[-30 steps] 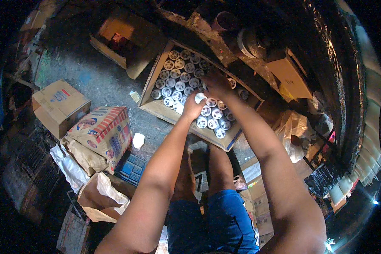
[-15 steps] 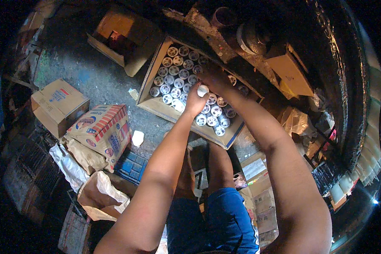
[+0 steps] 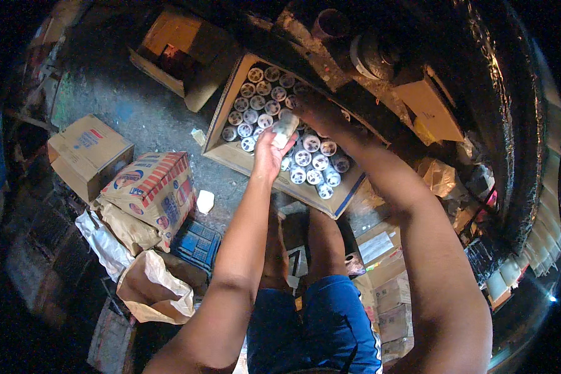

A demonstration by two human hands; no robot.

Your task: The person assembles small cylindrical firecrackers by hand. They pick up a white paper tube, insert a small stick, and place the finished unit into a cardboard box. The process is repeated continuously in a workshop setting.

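Note:
A shallow cardboard box (image 3: 230, 156) in front of me holds rows of small white cylinders (image 3: 250, 116) with dark-patterned round ends facing up. My left hand (image 3: 268, 154) is closed around a similar white cylinder (image 3: 285, 129), tilted above the middle of the box. Over the far side of the box, my right hand (image 3: 321, 117) reaches in from the right, close to the upper end of that cylinder. Shadow covers its fingers, so I cannot make out whether they grip anything.
An open carton (image 3: 168, 56) stands beyond the box at the far left. To the left are a closed carton (image 3: 87, 149), a printed paper sack (image 3: 149, 187), an open paper bag (image 3: 156, 290) and a blue crate (image 3: 196, 243). Another carton (image 3: 427, 103) sits far right.
My left hand has moved a little left and turned, so the white cylinder now shows its side rather than its end. My right hand stays over the far part of the box.

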